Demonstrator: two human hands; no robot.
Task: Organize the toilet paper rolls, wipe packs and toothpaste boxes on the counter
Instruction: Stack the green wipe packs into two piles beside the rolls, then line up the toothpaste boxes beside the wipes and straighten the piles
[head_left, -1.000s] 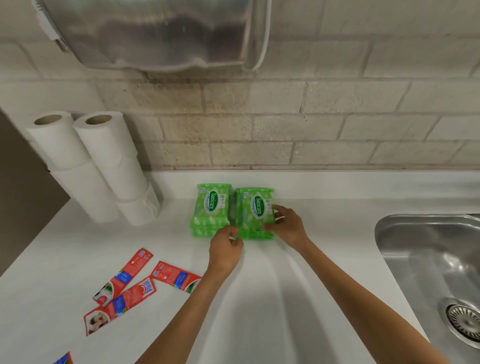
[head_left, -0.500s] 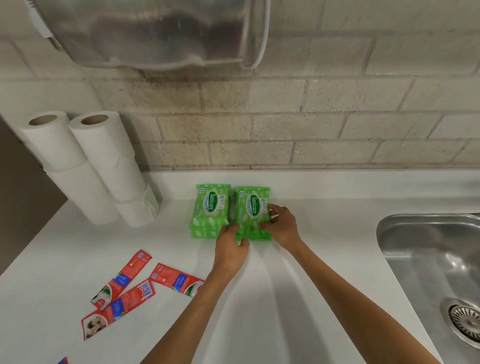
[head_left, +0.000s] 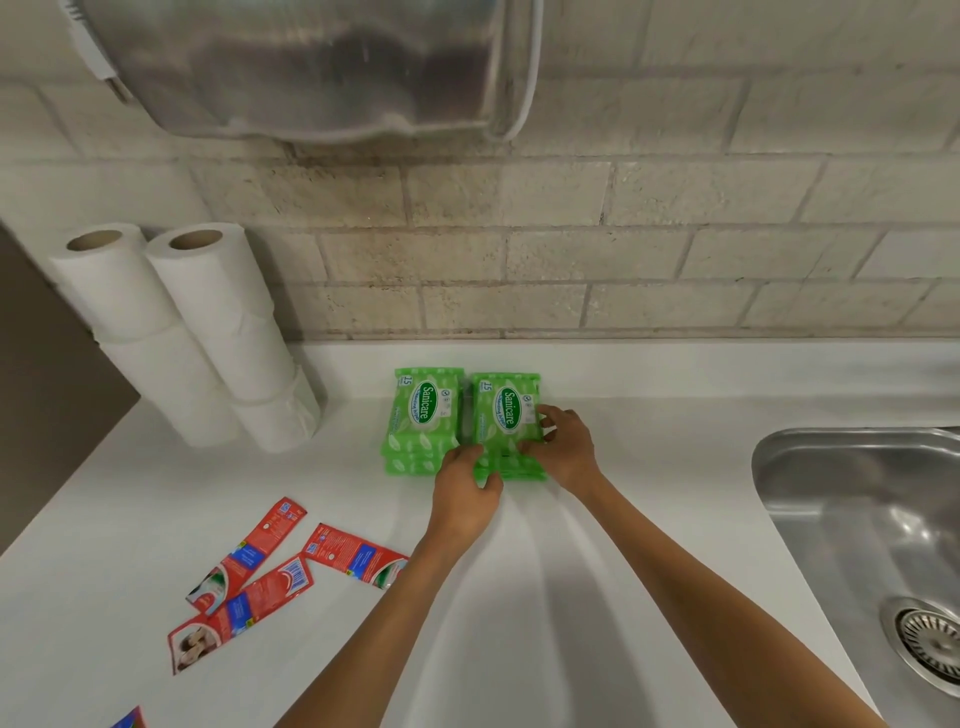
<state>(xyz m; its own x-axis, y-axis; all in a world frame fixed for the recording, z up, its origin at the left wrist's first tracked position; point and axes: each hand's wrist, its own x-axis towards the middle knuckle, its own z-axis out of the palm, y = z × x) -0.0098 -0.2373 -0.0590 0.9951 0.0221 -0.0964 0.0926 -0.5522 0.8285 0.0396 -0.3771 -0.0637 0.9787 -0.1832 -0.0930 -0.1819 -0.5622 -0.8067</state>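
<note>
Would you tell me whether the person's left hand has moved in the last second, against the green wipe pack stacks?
Yes, slightly: the left hand slid right, from the gap between the stacks onto the right green stack's front corner.

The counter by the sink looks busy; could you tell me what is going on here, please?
A person is tidying supplies. Both the left hand and the right hand are on the right stack of green wipe packs, squaring it beside the left stack. Toilet paper rolls already stand stacked against the wall, while red toothpaste boxes still lie scattered on the counter.
</note>
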